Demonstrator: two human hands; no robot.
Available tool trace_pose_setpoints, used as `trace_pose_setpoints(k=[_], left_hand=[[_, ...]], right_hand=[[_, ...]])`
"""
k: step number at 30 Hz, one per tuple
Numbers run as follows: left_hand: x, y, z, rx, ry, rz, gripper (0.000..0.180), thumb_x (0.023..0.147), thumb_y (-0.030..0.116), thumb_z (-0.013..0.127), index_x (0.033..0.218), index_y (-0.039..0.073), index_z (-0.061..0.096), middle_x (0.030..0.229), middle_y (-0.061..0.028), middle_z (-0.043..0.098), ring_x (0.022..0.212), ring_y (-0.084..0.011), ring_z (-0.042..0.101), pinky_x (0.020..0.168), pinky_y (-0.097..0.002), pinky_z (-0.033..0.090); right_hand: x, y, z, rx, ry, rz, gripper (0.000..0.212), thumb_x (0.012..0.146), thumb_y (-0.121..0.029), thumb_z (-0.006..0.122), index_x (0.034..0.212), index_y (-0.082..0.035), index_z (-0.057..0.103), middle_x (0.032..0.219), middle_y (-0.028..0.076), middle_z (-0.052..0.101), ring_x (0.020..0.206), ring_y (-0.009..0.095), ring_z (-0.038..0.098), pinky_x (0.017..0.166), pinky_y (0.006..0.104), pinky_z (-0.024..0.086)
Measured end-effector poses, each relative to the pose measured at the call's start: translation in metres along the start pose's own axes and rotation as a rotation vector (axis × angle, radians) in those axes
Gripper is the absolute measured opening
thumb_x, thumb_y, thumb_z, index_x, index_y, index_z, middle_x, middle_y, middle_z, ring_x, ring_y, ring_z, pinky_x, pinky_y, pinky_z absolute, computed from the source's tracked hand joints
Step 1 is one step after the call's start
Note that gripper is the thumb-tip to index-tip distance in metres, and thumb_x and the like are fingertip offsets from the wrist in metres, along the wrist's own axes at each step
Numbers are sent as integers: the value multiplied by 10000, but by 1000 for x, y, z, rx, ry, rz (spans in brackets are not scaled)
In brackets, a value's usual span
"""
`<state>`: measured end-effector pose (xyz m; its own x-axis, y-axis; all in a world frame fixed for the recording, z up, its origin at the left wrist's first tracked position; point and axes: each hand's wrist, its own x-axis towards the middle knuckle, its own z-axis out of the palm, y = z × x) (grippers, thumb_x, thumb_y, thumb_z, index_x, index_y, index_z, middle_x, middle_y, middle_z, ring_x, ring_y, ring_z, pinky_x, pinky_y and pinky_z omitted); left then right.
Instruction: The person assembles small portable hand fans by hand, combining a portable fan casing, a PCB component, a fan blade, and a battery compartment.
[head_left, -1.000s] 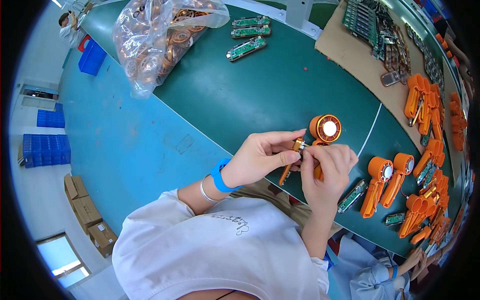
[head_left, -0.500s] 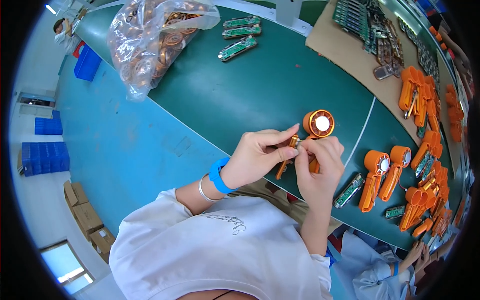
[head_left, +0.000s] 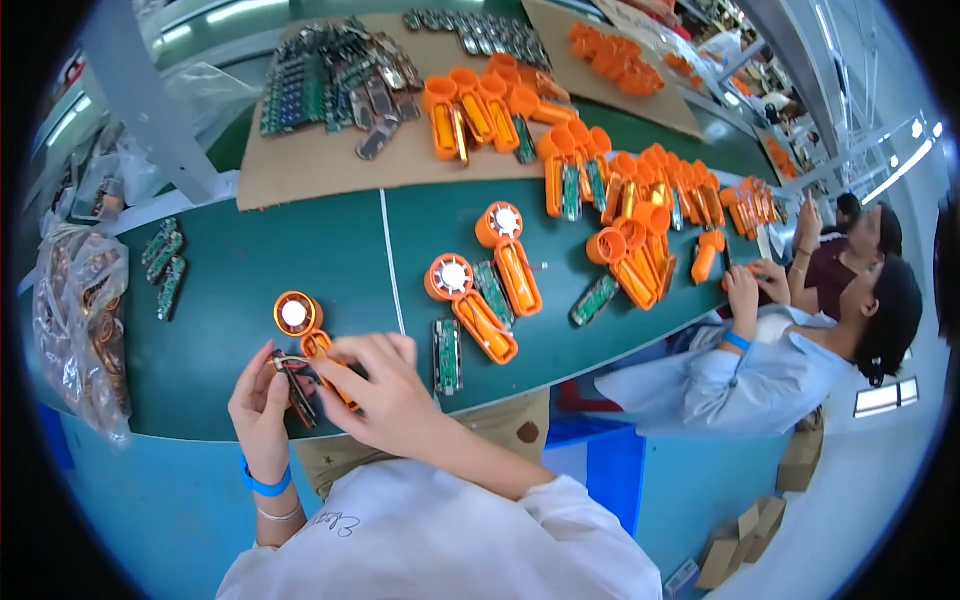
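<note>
My left hand (head_left: pixel 262 408) is closed on a narrow circuit board (head_left: pixel 300 398), held tilted over the table's near edge. Thin wires (head_left: pixel 292 359) run from the top of the board toward my right hand (head_left: pixel 385 395), whose fingertips are pinched together on them. Just behind my hands lies an orange handheld fan (head_left: pixel 296 313) with a round head and a white hub. Its handle (head_left: pixel 317 346) is partly covered by my right fingers. To the right, a green circuit board (head_left: pixel 447 357) lies beside another orange fan with an open handle (head_left: pixel 485 327).
A third fan (head_left: pixel 510 262) and several orange casings (head_left: pixel 635 265) spread rightward. Cardboard (head_left: pixel 300 170) at the back carries stacked boards (head_left: pixel 295 85). On the left are a clear bag of copper-coloured parts (head_left: pixel 85 320) and several boards (head_left: pixel 163 255). A co-worker (head_left: pixel 770 330) sits at the right.
The view has swung to the right, bringing more of the bench and co-workers in. My hands have moved slightly apart, and wires now show between the board and my right fingertips.
</note>
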<state>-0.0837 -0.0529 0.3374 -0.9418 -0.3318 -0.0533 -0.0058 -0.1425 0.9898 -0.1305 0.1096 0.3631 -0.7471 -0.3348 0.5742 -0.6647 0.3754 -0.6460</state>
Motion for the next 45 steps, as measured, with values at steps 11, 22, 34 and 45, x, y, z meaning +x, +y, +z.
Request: trace_pose_setpoints(k=[11,22,34,45], left_hand=[[-11,-4,7,55,146,23,334,927,74,482,1244,-31,464,977,-109,602,739,-130,597,649,-233,492],[-5,-11,11,93,121,43,329,943,110,463,1251,-6,458,964,-83,577,711,-102,560,610,-233,504],[-3,-19,12,133,83,68,337,945,121,461,1256,-9,443,949,-87,573,685,-103,553,604,-233,480],[-4,-7,16,77,40,63,279,906,14,474,1183,-24,490,918,-102,594,727,-132,592,634,-275,540]], right_hand=[[-43,19,-99,-171,74,148,241,723,-5,667,953,-71,640,863,26,593,762,168,551,769,322,339],[-65,31,-183,-490,355,301,124,730,7,645,834,-56,662,791,43,657,690,177,589,748,317,383],[-98,59,-173,-283,375,421,100,838,-53,574,870,-12,659,695,66,634,622,190,560,597,289,438],[-105,74,-154,-128,414,471,142,860,-57,520,837,16,639,597,58,539,507,111,500,481,252,399]])
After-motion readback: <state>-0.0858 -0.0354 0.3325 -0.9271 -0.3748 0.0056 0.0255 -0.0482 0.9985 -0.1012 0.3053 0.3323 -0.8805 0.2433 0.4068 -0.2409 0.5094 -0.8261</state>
